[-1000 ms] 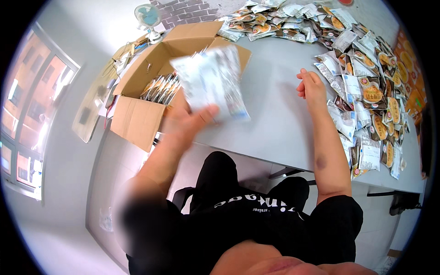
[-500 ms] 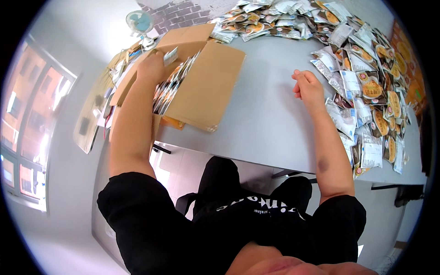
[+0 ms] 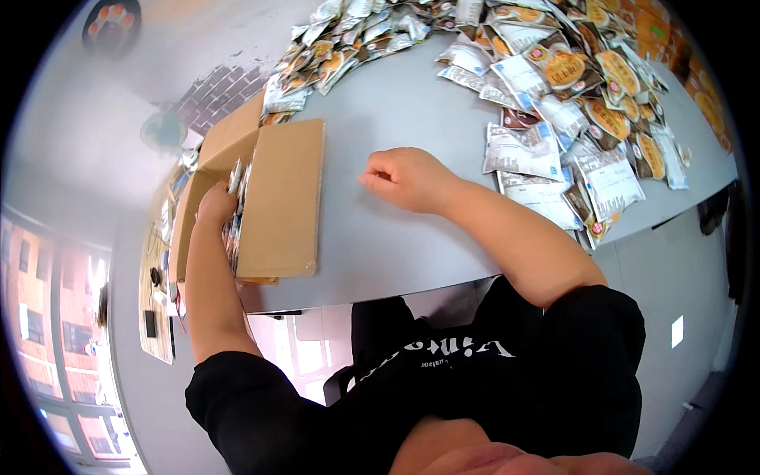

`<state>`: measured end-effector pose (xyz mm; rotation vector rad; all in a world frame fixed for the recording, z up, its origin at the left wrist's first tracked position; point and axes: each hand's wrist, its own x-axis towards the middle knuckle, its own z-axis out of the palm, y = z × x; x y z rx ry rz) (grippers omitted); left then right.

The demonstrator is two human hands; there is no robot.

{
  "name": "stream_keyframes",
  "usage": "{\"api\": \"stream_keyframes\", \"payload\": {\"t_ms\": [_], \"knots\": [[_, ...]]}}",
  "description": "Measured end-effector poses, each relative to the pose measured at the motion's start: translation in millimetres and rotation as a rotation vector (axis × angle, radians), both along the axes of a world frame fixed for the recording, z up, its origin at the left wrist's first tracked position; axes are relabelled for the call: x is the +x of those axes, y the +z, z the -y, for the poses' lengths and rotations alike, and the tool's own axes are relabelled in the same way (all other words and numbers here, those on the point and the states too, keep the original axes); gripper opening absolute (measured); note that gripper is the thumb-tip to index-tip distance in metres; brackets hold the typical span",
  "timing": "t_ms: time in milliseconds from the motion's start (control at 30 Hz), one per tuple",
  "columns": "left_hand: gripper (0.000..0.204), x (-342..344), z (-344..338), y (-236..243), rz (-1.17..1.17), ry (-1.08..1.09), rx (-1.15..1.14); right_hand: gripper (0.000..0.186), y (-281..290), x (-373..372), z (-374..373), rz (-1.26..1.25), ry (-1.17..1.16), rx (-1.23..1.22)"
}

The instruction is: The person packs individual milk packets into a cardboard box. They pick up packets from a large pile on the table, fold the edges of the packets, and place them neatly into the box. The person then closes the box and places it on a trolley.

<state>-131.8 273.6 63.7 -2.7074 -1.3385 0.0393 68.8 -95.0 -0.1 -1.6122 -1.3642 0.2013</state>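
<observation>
My left hand (image 3: pixel 216 204) reaches down into an open cardboard box (image 3: pixel 281 198) at the left of the table. Its fingers go out of sight among the packets, so what they hold, if anything, is hidden. Flat sealed packets (image 3: pixel 244 186) stand on edge in a row beside that hand. Over the middle of the table, my right hand (image 3: pixel 408 178) is curled into a loose fist, with nothing visible in it. It is between the box and a large heap of white and brown sealed packets (image 3: pixel 522 150).
The grey table (image 3: pixel 356 253) carries more packets (image 3: pixel 356 39) along its far side. One box flap stands up at the back and another leans out to the right. Behind the box are a small fan (image 3: pixel 164 131) and a wooden surface (image 3: pixel 158 328) with small items.
The view has turned, shifting the box left and lower. My left hand has sunk deeper among the packets, and the packet beside it no longer sticks up. My right hand has moved toward the box.
</observation>
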Motion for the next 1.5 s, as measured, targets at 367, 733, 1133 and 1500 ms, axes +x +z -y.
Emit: {"api": "stream_keyframes", "payload": {"t_ms": [367, 733, 1133, 1500], "knots": [[0.023, -26, -35, -1, 0.512, 0.084, -0.561, 0.034, -1, 8, -2, 0.019, -0.023, -0.112], [0.022, -22, -122, -54, 0.151, -0.160, -0.242, 0.031, -5, 13, 2, -0.019, -0.079, -0.061], [0.031, 19, 116, 34, 0.851, -0.353, -0.312, 0.032, 12, 41, 11, 0.088, -0.310, 0.303], [0.025, 13, 372, -62, 0.662, -1.406, -0.444, 0.019, 85, 70, 145, -0.276, -0.416, 0.676]]}}
